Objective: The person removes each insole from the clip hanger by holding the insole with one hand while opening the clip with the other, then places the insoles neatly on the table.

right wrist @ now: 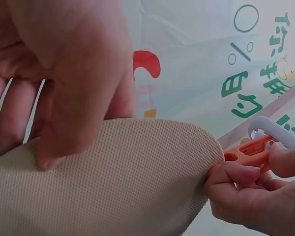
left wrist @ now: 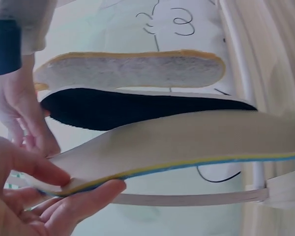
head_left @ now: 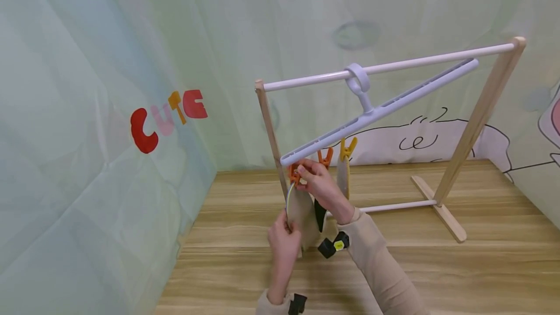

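In the head view my right hand (head_left: pixel 325 188) pinches an orange clip (head_left: pixel 294 174) right under the low left end of a tilted lavender hanger (head_left: pixel 380 113). The clip sits at the top of a beige mesh insole (right wrist: pixel 137 177) with a yellow and blue edge. Lower down, my left hand (head_left: pixel 284 242) pinches that insole's edge, thumb on one face. Farther right along the hanger, another orange clip (head_left: pixel 325 157) and a yellow clip (head_left: pixel 348 148) are above a black insole (left wrist: pixel 137 110) and a grey insole (left wrist: pixel 132 71) with an orange-yellow rim.
The hanger hooks over the white top rod (head_left: pixel 411 64) of a wooden stand (head_left: pixel 481 115). A white lower rod (head_left: pixel 393 206) joins its legs, and a flat foot (head_left: pixel 450 220) lies on the wood-grain table (head_left: pixel 494 276). Printed cloth (head_left: pixel 109 86) stands behind and left.
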Available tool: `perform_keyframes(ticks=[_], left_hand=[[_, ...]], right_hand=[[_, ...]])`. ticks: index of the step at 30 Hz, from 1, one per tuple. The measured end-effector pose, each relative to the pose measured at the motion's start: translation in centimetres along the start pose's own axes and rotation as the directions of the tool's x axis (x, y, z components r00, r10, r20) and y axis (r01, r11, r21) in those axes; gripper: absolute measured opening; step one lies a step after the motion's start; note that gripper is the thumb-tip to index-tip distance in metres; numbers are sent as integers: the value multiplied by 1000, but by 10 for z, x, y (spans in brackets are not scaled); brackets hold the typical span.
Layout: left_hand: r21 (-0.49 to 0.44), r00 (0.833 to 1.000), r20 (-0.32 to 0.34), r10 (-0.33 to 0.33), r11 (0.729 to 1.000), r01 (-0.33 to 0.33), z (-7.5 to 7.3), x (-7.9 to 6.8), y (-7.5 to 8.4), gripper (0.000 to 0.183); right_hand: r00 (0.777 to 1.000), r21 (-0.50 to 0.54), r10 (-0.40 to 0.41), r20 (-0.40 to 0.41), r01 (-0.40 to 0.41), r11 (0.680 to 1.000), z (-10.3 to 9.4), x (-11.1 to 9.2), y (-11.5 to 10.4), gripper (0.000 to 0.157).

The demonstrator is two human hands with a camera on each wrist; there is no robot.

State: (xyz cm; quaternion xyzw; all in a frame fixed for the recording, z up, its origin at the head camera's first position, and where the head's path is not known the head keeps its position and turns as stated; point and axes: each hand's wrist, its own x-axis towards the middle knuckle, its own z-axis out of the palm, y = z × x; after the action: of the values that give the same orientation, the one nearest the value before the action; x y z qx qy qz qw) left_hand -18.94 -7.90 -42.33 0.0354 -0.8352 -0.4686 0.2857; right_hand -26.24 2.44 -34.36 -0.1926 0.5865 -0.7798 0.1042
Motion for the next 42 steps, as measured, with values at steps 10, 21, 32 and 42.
perform_keyframes(ticks=[10,21,32,42], left_hand=[[-9,994,102,-41,999,42,-12,-1,5,18],[5,990,112,-91,996,91,-16,1,6,18],[19,980,114,-160,987,159,-24,5,3,26],[34,986,60,-158,987,157,-31,9,1,16]], right_hand=[[1000,9,-5,-19,5,1000,-1,-1,-2,31],[1000,41,6,-3,-6,999,-2,-1,-4,25],[1000,25,17,1,-17,1000,-3,1,-3,28],[999,50,26,26,-27,998,-7,2,0,29]])
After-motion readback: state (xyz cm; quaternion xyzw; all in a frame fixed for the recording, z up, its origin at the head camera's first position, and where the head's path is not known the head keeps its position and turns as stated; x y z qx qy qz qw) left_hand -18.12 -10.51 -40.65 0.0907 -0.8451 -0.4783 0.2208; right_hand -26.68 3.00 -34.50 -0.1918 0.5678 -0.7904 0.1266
